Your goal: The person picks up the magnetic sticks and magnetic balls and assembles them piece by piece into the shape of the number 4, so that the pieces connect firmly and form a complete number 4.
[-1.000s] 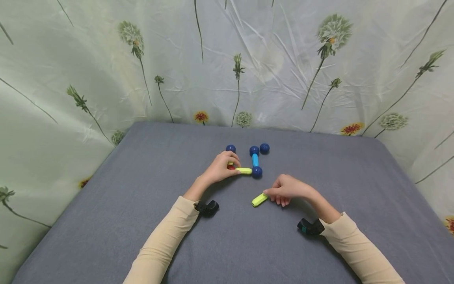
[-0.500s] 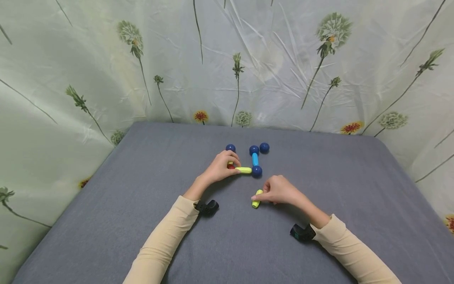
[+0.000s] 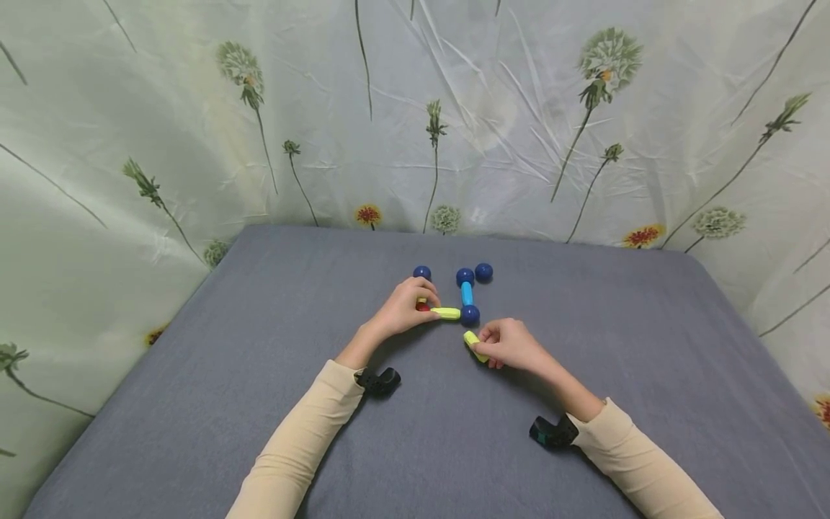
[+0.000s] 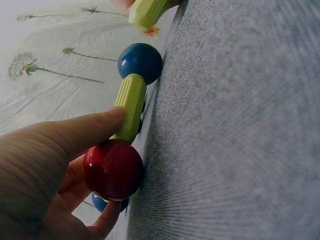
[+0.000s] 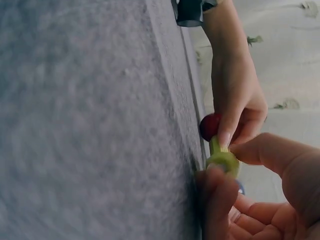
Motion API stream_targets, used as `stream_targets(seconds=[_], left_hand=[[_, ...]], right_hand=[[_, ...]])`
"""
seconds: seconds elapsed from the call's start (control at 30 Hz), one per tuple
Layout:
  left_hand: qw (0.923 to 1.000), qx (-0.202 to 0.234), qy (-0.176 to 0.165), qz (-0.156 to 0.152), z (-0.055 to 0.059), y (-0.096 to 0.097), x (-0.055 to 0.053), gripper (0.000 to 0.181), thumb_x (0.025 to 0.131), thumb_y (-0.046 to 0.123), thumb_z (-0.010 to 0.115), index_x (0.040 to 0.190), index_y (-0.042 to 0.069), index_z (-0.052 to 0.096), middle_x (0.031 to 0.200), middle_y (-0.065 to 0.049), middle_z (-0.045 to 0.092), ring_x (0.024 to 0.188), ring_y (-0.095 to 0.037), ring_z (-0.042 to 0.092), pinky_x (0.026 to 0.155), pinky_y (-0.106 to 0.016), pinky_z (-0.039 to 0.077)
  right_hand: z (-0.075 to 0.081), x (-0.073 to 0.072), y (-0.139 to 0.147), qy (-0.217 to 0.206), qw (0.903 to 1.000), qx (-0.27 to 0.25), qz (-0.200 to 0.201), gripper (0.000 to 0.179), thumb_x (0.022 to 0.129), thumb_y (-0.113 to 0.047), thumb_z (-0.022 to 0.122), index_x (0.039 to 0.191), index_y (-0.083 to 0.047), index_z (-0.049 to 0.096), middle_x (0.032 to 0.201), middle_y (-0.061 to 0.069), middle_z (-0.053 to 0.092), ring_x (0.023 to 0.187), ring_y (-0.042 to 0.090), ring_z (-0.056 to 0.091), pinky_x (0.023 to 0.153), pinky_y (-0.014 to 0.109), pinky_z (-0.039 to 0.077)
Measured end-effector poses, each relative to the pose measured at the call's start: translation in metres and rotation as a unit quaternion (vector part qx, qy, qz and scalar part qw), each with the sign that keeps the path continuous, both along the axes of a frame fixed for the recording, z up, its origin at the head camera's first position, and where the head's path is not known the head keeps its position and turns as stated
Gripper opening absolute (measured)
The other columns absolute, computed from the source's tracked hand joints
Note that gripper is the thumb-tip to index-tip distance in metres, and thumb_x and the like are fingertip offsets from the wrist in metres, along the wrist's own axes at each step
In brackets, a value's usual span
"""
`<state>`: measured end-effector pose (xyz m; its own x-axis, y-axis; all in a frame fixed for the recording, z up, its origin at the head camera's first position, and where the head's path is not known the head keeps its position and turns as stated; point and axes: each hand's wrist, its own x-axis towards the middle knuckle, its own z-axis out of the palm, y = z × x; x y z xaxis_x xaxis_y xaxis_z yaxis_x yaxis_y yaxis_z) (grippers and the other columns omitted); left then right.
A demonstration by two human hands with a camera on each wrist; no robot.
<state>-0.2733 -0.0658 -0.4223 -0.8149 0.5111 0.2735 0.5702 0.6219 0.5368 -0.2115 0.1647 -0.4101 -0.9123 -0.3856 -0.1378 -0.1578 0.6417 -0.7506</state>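
Near the middle of the grey surface, my left hand (image 3: 400, 308) holds a frame of toy building rods and balls. Its thumb presses a yellow-green rod (image 4: 131, 102) and its fingers curl about the red ball (image 4: 114, 170) at that rod's end. The rod's other end meets a blue ball (image 3: 470, 315), from which a light-blue rod (image 3: 467, 293) runs back to another blue ball (image 3: 465, 276). My right hand (image 3: 514, 344) pinches a loose yellow-green rod (image 3: 471, 339) between thumb and fingers, just in front of the blue corner ball. A second yellow-green piece lies mostly hidden behind the left fingers.
A separate blue ball (image 3: 483, 272) sits beside the far right one. One more blue ball (image 3: 422, 272) shows just beyond the left hand. A flower-printed curtain (image 3: 519, 144) hangs behind the grey cloth surface (image 3: 259, 324).
My right hand has moved slightly left and turned the loose yellow-green rod, whose far end now points towards the blue corner ball. The left hand and the frame stay in place.
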Motion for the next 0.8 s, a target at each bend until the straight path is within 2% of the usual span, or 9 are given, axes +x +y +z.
stream_targets(seconds=[0.17,0.3,0.43,0.8], left_hand=[[1.0000,0.003,0.000,0.000,0.000,0.000,0.000,0.015,0.077,0.019,0.076,0.086,0.007,0.073,0.104,-0.008,0.065,0.099,-0.023,0.055,0.085,-0.037,0.045],[1.0000,0.003,-0.004,0.002,-0.001,0.000,-0.001,0.015,0.078,0.019,0.076,0.086,0.007,0.073,0.105,-0.008,0.064,0.100,-0.023,0.055,0.085,-0.036,0.045],[1.0000,0.000,-0.004,0.002,0.000,0.000,0.000,0.015,0.078,0.019,0.075,0.087,0.007,0.073,0.105,-0.008,0.064,0.100,-0.023,0.055,0.085,-0.036,0.045],[1.0000,-0.003,0.000,-0.007,0.000,0.000,-0.003,0.015,0.078,0.020,0.076,0.087,0.007,0.073,0.105,-0.008,0.065,0.100,-0.023,0.055,0.086,-0.037,0.045]], right_hand=[[0.002,-0.003,0.005,-0.072,0.9943,-0.076,-0.020,0.026,0.087,-0.013,0.063,0.100,0.009,0.061,0.064,0.001,0.061,0.050,0.006,0.058,0.051,0.025,0.052],[-0.003,-0.007,0.006,-0.117,0.9865,-0.110,-0.034,0.029,0.087,-0.012,0.063,0.104,0.011,0.057,0.065,-0.002,0.062,0.052,0.006,0.061,0.054,0.025,0.054],[-0.003,-0.008,0.004,-0.135,0.9819,-0.126,-0.043,0.028,0.087,-0.012,0.063,0.102,0.010,0.055,0.064,-0.002,0.063,0.052,0.006,0.062,0.054,0.024,0.054],[-0.004,-0.013,-0.003,-0.156,0.9777,-0.119,-0.075,0.029,0.086,-0.014,0.066,0.101,0.005,0.051,0.067,0.001,0.063,0.054,0.007,0.064,0.057,0.024,0.055]])
